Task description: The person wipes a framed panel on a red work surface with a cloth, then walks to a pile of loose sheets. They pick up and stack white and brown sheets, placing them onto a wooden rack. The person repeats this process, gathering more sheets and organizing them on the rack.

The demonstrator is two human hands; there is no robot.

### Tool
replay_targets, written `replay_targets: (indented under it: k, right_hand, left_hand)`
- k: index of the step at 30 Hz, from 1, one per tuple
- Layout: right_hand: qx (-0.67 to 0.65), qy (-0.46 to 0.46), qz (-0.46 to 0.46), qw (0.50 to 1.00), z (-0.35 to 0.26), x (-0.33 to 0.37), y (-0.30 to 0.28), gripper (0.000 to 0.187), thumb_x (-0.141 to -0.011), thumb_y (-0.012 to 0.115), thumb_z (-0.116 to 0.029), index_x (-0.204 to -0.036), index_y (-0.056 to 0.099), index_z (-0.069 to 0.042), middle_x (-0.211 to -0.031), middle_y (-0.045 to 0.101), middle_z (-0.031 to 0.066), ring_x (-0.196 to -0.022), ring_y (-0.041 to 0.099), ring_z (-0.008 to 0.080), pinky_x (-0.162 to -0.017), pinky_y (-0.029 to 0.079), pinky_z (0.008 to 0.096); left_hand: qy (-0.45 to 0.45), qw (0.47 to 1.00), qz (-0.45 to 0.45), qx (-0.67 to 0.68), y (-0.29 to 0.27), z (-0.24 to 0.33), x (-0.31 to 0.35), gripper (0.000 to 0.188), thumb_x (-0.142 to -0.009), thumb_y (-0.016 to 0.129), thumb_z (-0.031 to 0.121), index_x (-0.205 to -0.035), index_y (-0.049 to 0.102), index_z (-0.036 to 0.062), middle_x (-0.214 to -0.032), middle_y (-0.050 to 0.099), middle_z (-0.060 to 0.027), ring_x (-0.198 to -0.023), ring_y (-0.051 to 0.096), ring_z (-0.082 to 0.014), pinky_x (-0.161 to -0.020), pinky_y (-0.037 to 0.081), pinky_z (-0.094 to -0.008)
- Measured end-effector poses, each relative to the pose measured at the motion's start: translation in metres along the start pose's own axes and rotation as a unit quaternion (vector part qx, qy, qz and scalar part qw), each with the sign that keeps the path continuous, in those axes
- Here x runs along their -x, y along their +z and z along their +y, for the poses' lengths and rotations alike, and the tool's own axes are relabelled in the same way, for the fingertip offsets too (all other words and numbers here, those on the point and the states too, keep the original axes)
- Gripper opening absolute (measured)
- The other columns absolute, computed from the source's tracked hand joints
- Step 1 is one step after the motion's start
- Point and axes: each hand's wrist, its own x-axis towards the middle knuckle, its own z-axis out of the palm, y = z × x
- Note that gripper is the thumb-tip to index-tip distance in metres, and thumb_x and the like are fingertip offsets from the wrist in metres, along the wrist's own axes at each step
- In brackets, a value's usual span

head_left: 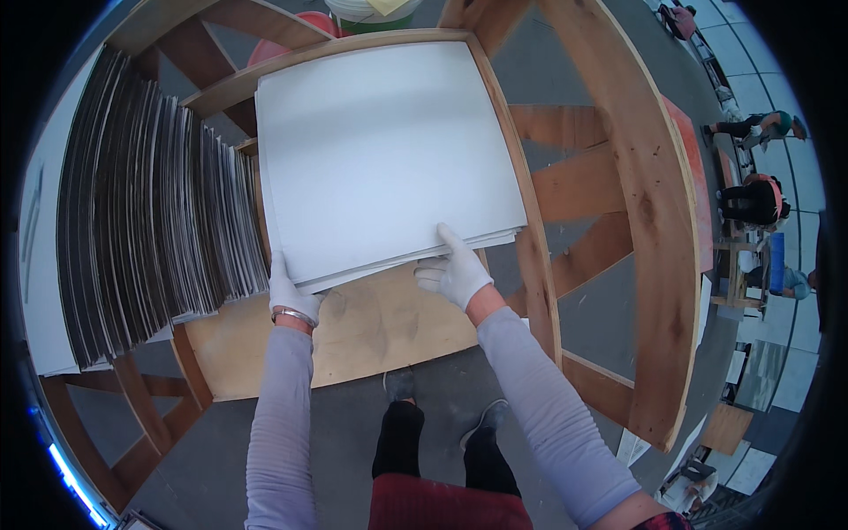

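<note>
A stack of large white sheets (389,159) lies on a wooden stand in front of me, its near edges slightly uneven. My left hand (293,296), in a white glove with a metal band at the wrist, grips the near left corner; its fingers run along the left side and the thumb lies by the near edge. My right hand (459,272), also gloved, is at the near edge right of the middle. One digit rests on the top sheet, and the others curl at the edge below it. How far they reach under is hidden.
Many thin dark-edged panels (150,203) stand upright in a row at the left. Wooden frame bars (632,194) rise at the right. A plywood board (380,327) lies below the stack's near edge. Buckets (375,11) stand behind. Other people (755,201) work far right.
</note>
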Motion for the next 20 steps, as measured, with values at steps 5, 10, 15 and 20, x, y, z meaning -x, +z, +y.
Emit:
replay_targets:
  k: [5, 10, 15, 20]
  right_hand:
    - [0.243, -0.148, -0.043, 0.958, 0.035, 0.014, -0.035, 0.076, -0.083, 0.064, -0.044, -0.137, 0.036, 0.000, -0.122, 0.052, 0.0178, -0.105, 0.056, 0.0256, -0.087, 0.045, 0.0354]
    - [0.276, -0.080, 0.039, 0.957, 0.113, 0.063, -0.112, 0.060, -0.087, 0.061, -0.035, -0.135, 0.043, -0.002, -0.105, 0.060, 0.0077, -0.079, 0.055, 0.0122, -0.067, 0.046, 0.0264]
    - [0.462, -0.077, 0.058, 0.882, 0.221, 0.121, -0.201, 0.053, -0.088, 0.063, -0.033, -0.127, 0.051, 0.001, -0.113, 0.062, 0.0148, -0.101, 0.059, 0.0200, -0.088, 0.046, 0.0290]
    - [0.559, -0.001, 0.075, 0.826, 0.268, 0.192, -0.268, 0.064, -0.084, 0.062, -0.045, -0.131, 0.049, -0.004, -0.135, 0.048, 0.0193, -0.133, 0.037, 0.0261, -0.110, 0.023, 0.0299]
  left_hand:
    - [0.008, 0.987, -0.154, 0.046, -0.043, 0.001, -0.015, 0.073, -0.082, 0.057, 0.059, -0.134, 0.040, 0.0112, -0.140, 0.036, -0.0167, -0.128, 0.036, -0.0366, -0.103, 0.026, -0.0630]
    - [-0.075, 0.992, 0.062, 0.085, -0.008, -0.025, 0.035, 0.101, -0.077, 0.065, 0.057, -0.144, 0.007, 0.0091, -0.148, 0.011, -0.0239, -0.136, 0.016, -0.0464, -0.104, 0.023, -0.0652]
    - [-0.053, 0.988, -0.097, 0.104, 0.022, -0.025, 0.022, 0.088, -0.078, 0.065, 0.052, -0.143, 0.024, 0.0105, -0.147, 0.026, -0.0154, -0.136, 0.022, -0.0393, -0.104, 0.025, -0.0638]
    - [-0.039, 0.975, -0.183, 0.120, 0.037, -0.066, 0.008, 0.079, -0.080, 0.061, 0.051, -0.142, 0.031, 0.0130, -0.146, 0.031, -0.0130, -0.136, 0.024, -0.0362, -0.106, 0.022, -0.0614]
